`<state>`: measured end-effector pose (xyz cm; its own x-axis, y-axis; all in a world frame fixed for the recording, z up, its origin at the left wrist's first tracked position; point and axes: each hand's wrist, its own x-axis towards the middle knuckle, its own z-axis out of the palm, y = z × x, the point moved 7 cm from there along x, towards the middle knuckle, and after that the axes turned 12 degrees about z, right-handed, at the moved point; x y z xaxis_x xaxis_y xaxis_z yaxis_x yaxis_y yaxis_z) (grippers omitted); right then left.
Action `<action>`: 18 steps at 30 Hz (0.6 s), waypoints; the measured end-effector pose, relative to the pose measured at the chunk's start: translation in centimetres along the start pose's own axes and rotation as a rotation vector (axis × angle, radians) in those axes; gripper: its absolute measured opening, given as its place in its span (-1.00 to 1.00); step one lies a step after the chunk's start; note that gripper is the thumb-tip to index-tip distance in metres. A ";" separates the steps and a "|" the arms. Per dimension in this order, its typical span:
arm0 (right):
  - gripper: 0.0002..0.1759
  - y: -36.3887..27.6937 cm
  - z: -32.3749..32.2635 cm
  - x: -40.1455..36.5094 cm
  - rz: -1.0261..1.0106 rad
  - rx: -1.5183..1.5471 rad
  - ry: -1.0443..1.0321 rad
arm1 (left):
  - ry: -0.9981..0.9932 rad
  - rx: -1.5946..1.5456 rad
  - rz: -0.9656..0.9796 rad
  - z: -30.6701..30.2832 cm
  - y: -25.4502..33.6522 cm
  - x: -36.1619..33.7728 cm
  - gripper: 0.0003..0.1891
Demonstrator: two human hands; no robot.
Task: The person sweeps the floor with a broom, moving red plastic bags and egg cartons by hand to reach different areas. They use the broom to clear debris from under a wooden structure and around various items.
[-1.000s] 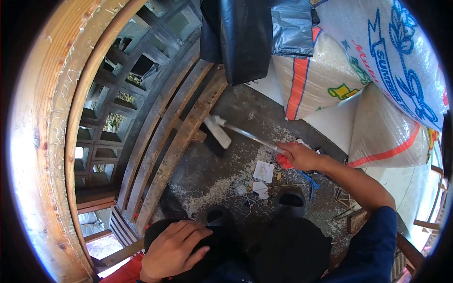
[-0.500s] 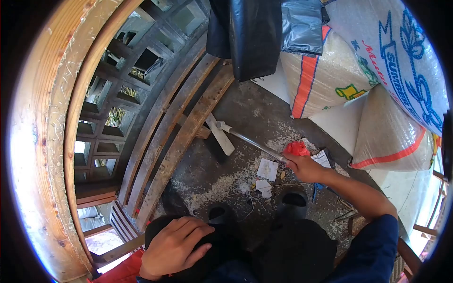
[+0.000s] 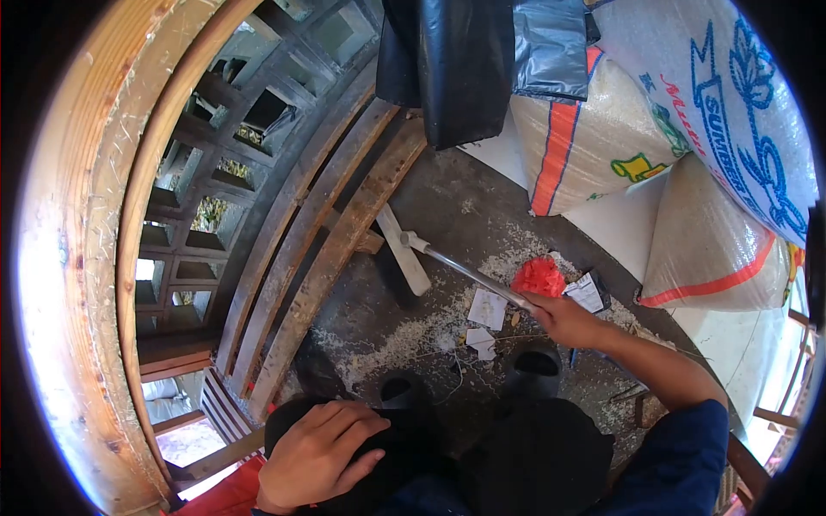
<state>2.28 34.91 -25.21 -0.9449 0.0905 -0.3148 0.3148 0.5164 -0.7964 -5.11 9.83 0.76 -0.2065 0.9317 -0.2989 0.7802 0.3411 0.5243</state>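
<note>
My right hand (image 3: 564,318) is closed around the metal handle of a broom (image 3: 473,273). The broom has a pale, narrow head (image 3: 403,251) with a dark strip along its lower left side, and lies close to the plank ends on the floor. Just beyond my right hand is a crumpled red plastic piece (image 3: 540,277). Pale shavings (image 3: 391,344) and paper scraps (image 3: 488,309) litter the dark floor around the handle. My left hand (image 3: 320,451) rests on my left knee, holding nothing, its fingers loosely extended and the thumb apart.
Wooden planks (image 3: 344,236) run along the left, before a wall of openwork blocks (image 3: 219,168). Black plastic sheets (image 3: 465,73) hang at the top. Stuffed woven sacks (image 3: 594,129) stand at the right on white panels (image 3: 624,219). My dark shoes (image 3: 532,374) are on the floor.
The broom head has shifted a little right and toward me, away from the planks. My right hand has moved slightly right and nearer with the handle. My left hand stays on the knee.
</note>
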 end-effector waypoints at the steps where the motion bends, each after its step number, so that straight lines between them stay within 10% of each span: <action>1: -0.53 0.4 -1.0 -1.1 0.146 0.033 -0.085 | -0.002 0.001 -0.023 0.0 0.0 0.0 -0.67; 6: -0.52 2.3 -4.7 -2.2 0.477 0.129 -0.081 | 0.009 0.000 0.004 0.2 0.4 -0.6 -0.68; 12: -0.53 1.2 -0.8 -0.4 -0.114 0.041 0.184 | 0.011 0.014 0.033 0.2 -0.2 -0.5 -0.68; 14: -0.52 0.3 -0.2 -3.8 0.643 0.184 -0.376 | 0.025 0.021 0.019 -0.1 -0.3 -0.8 -0.68; 18: -0.51 1.3 -1.2 -7.9 0.768 0.474 -0.543 | 0.055 -0.075 0.026 -0.9 0.9 -2.2 -0.68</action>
<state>10.06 35.90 -23.12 -0.3459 -0.2022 -0.9162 0.9257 0.0859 -0.3684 -4.50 8.22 2.65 -0.2204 0.9452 -0.2410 0.7399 0.3230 0.5901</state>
